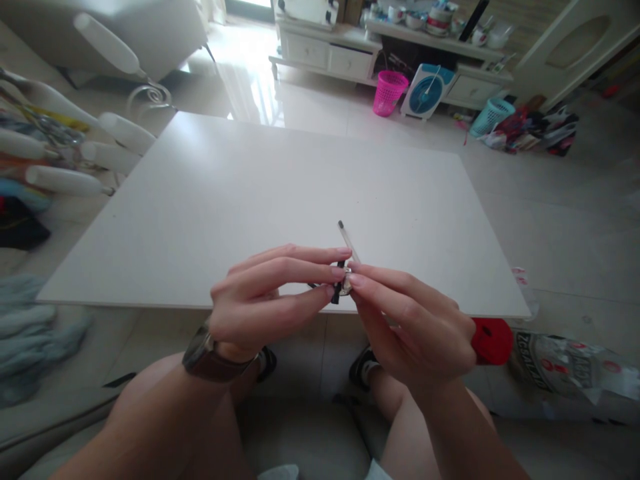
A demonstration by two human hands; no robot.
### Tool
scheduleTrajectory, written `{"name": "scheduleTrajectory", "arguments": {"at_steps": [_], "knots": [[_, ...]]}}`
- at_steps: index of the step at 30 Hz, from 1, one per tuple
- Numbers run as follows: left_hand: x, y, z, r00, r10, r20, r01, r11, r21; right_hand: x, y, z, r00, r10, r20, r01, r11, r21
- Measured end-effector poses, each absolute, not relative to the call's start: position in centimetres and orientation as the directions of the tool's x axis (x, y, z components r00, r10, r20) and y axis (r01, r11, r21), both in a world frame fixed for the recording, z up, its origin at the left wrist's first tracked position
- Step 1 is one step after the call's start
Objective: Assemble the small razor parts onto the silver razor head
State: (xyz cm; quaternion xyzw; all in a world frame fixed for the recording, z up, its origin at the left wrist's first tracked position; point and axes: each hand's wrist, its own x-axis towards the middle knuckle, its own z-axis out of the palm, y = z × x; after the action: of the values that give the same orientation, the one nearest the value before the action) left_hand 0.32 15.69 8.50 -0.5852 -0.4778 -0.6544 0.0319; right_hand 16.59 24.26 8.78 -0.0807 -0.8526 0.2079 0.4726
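Just above the near edge of the white table (280, 193), my two hands meet at the fingertips. My left hand (270, 287), with a dark watch on the wrist, pinches a small black flat strip (335, 293). Fingers and thumb of my right hand (410, 313) close on a small shiny silver piece (346, 283) that touches the strip. Fingertips hide much of both parts, and their exact kind cannot be made out. Behind the fingers is a thin, clear tube with a dark tip (345, 233); its lower end is hidden by my hands.
White rounded rack arms (65, 180) stand by the table's left side. A red object (493, 340) shows beside my right wrist, and a printed plastic bag (575, 363) lies farther right. Beyond the table are a pink basket (390, 93), a blue fan (426, 92) and a cabinet (325, 57).
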Motion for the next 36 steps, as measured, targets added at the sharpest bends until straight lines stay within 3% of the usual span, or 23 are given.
{"name": "scheduleTrajectory", "arguments": {"at_steps": [10,18,27,36], "knots": [[-0.3,15.6,8.6,-0.271,0.577,0.771,0.637,-0.493,0.592,16.6,24.5,8.9,-0.590,0.343,0.731,-0.079,0.877,-0.475],[-0.7,15.8,8.3,-0.129,0.533,0.837,0.704,-0.545,0.456,16.9,24.6,9.3,-0.703,0.403,0.586,-0.083,0.772,-0.630],[-0.8,15.6,7.8,-0.134,0.599,0.789,0.655,-0.543,0.525,17.0,24.5,9.1,-0.732,0.487,0.477,-0.081,0.633,-0.770],[-0.9,15.5,7.8,-0.142,0.617,0.774,0.672,-0.514,0.533,17.0,24.3,8.9,-0.703,0.536,0.467,-0.062,0.609,-0.791]]}}
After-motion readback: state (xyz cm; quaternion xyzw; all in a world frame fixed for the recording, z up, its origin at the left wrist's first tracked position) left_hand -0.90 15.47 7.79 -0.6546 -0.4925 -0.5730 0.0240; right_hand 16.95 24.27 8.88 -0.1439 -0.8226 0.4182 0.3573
